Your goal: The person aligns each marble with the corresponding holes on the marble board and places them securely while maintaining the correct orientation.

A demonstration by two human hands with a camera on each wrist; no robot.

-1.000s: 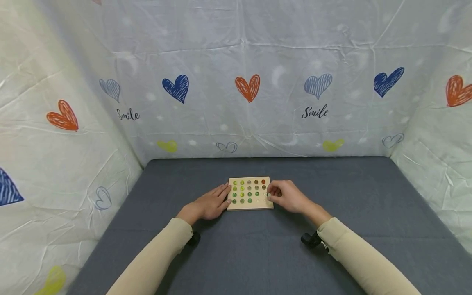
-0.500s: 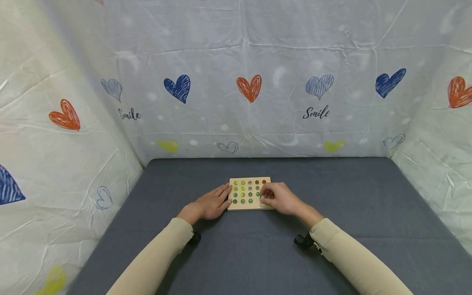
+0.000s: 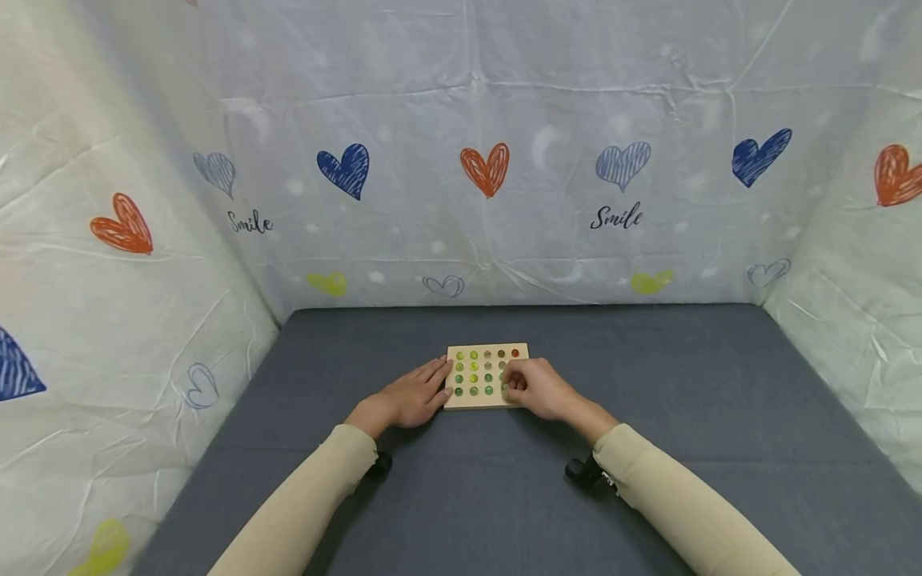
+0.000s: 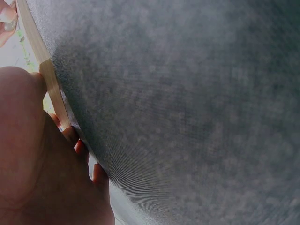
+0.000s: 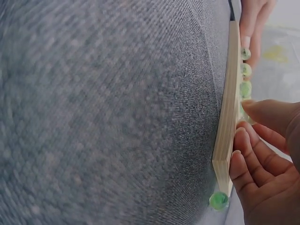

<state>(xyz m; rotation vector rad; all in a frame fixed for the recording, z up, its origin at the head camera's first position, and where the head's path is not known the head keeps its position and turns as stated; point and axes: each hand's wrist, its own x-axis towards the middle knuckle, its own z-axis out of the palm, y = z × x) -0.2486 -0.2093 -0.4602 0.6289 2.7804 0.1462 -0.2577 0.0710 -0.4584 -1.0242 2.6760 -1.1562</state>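
Observation:
A pale wooden board (image 3: 470, 404) with rows of glass marbles (image 3: 473, 378) lies on the dark cloth. My left hand (image 3: 412, 398) rests at its left edge, fingers stretched along the rim, thumb touching the front left part. My right hand (image 3: 546, 390) is over the board's right side. Thumb and forefinger pinch a green marble (image 5: 246, 114) low at the front row, in line with several seated ones. The other right fingers rest near the board's right part, hiding the holes there. Another green marble (image 5: 219, 200) shows beyond the board's corner in the right wrist view.
Dark grey cloth (image 3: 461, 496) covers the table around the board. A pale curtain (image 3: 403, 104) with printed hearts hangs behind and along both sides. Each wrist carries a small black device, such as the one (image 3: 583, 472) under the right cuff.
My right hand has moved left, from the board's right edge to the fourth place of the front row, and lowered the pinched marble there. The left hand and the board stay put.

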